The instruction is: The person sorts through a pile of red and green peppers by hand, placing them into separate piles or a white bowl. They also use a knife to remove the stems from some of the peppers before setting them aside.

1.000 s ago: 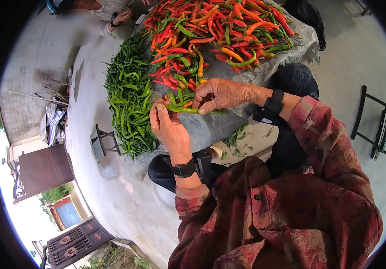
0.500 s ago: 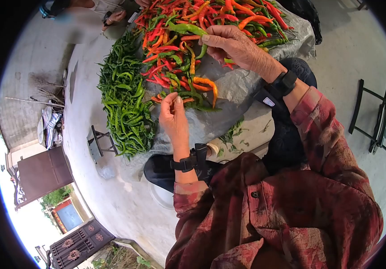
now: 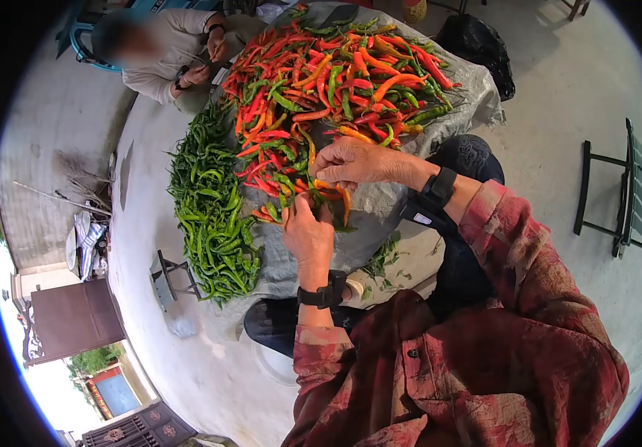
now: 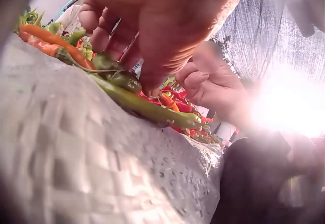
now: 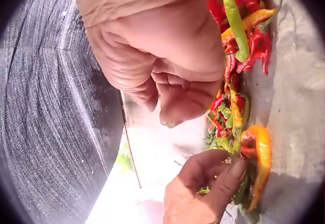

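The mixed red, orange and green peppers [image 3: 321,78] spread over the upper centre, and the green pile [image 3: 216,246] lies left of centre, on a grey sheet [image 3: 369,212]. The right hand [image 3: 358,160], holding 1 green pepper over the mix 0.5 s ago, is now lower, near the left hand [image 3: 310,237]; its fingers curl in, gripping no visible pepper. The left fingers reach among the peppers; whether they pinch 1, I cannot tell. So the 2 hands seem to share 1 spot of work again.
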The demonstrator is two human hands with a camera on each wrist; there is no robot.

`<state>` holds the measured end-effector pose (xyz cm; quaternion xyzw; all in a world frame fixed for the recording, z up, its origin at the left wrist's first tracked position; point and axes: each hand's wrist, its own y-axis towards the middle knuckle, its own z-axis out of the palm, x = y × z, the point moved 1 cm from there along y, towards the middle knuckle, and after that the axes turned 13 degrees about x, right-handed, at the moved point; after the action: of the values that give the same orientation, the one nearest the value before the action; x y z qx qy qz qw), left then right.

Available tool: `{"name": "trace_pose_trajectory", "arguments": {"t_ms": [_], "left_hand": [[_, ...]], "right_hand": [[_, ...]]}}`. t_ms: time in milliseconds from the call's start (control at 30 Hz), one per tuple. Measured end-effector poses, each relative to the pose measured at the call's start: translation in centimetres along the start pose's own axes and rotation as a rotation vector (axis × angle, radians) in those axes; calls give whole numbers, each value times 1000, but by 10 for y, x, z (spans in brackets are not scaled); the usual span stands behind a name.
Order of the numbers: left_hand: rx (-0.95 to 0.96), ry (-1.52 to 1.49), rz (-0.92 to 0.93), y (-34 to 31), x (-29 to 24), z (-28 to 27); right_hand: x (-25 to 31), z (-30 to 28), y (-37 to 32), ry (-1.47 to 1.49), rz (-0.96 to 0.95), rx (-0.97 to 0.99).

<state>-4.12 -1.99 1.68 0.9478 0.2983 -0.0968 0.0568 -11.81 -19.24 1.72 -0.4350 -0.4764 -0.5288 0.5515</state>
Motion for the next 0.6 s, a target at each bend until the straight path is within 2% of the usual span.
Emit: {"name": "trace_pose_trajectory", "arguments": {"t_ms": [67,167,233,367,433,467,500,567,600], "left_hand": [[-21,-64,-25,-3,5,2],[45,-169,-116,-6,17,2],[27,-687,-199,-8,25,4],[-118,-796,-133,-17,27,-12],[-151,-1353,-108,-17,26,-18],[-102,-1511,-87,-17,28,-19],[-107,-1507,-101,-17,29,-18],[-67,-1747,-75,-15,26,-16],[-53,-1766,-43,-14,26,-13]], "right_hand": [[-1,1,-1,-122,69,76],[-4,2,-1,-179,73,50],[-4,0,-2,-193,67,42],[-5,0,-1,-228,125,52],[-8,3,0,-212,135,78],[-9,5,0,-231,128,105],[-11,8,1,-248,120,134],[-14,14,3,-245,110,167],[-15,17,3,-242,89,171]]}}
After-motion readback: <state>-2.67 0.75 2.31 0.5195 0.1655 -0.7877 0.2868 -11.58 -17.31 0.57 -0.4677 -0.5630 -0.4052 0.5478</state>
